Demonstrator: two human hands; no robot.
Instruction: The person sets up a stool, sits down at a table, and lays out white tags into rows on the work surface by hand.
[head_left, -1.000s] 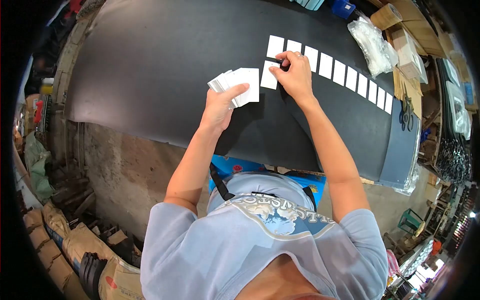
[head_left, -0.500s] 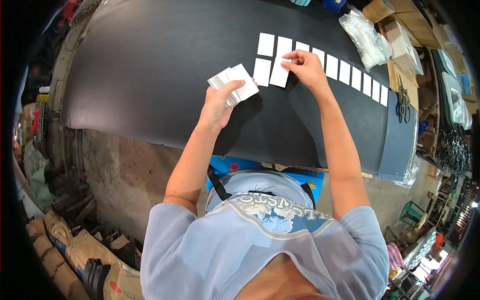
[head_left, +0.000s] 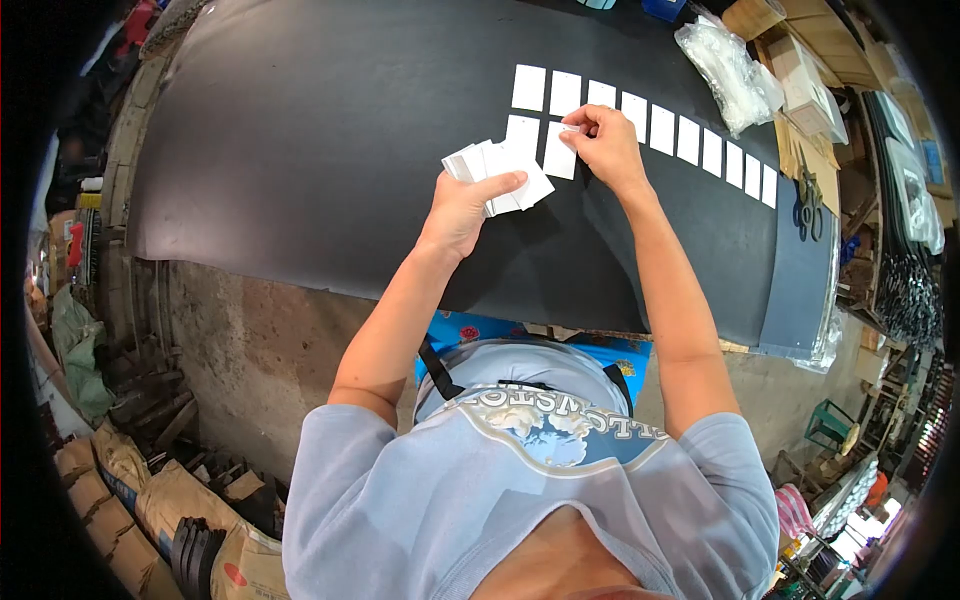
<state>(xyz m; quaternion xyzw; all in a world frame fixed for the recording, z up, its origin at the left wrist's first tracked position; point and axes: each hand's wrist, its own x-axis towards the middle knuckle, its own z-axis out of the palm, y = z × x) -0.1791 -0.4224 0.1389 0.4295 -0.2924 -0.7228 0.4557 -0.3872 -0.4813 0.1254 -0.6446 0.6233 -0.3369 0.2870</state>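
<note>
"White cards [head_left: 515, 160] — where?"

"Fanned in the left hand [head_left: 455, 217], half closed: thumb on top, fingers hidden beneath. More on the black mat [head_left: 320, 150]: long row behind, two in front."

"Right hand [head_left: 608, 143]?"

"At the second front card [head_left: 560, 162] from left — thumb and finger almost together at its top corner. Can't tell if they grip it."

"Else?"

"Scissors [head_left: 808, 205] past the row's right end, plastic bag [head_left: 725, 75] behind it."

Our arms [head_left: 680, 290] reach forward
Our left hand [head_left: 463, 210] grips, thumb uppermost; our right hand [head_left: 610, 142] pinches, fingers curled.
</note>
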